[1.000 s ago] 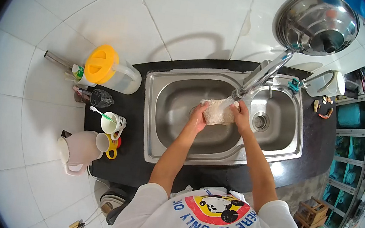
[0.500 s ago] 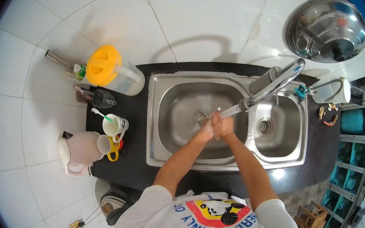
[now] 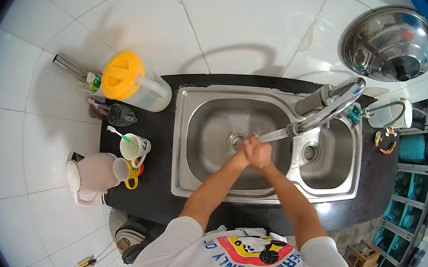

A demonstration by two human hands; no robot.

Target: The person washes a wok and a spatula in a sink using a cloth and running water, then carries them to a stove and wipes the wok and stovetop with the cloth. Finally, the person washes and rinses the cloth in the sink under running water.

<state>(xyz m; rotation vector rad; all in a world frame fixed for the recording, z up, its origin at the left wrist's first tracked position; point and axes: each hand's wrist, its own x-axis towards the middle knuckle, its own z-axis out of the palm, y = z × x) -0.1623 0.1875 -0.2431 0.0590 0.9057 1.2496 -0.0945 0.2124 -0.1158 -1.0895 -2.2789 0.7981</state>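
My left hand and my right hand are clasped together over the large basin of a steel sink. My right hand lies over the left, its fingers closed around it, so many of the left fingers are hidden. Both hands look wet, and no object shows between them. Just above and to their right is the mouth of a chrome faucet, angled down to the left at them. Beneath my fingertips sits the round drain of the large basin, partly covered.
The small basin lies to the right. Along the counter's left side stand a yellow-lidded pitcher, a glass mug, a cup with a toothbrush, a yellow mug and a pink kettle. A steel lid leans at upper right.
My hands have closed more tightly together and moved slightly down, away from the faucet mouth. The whole view has shifted a little.
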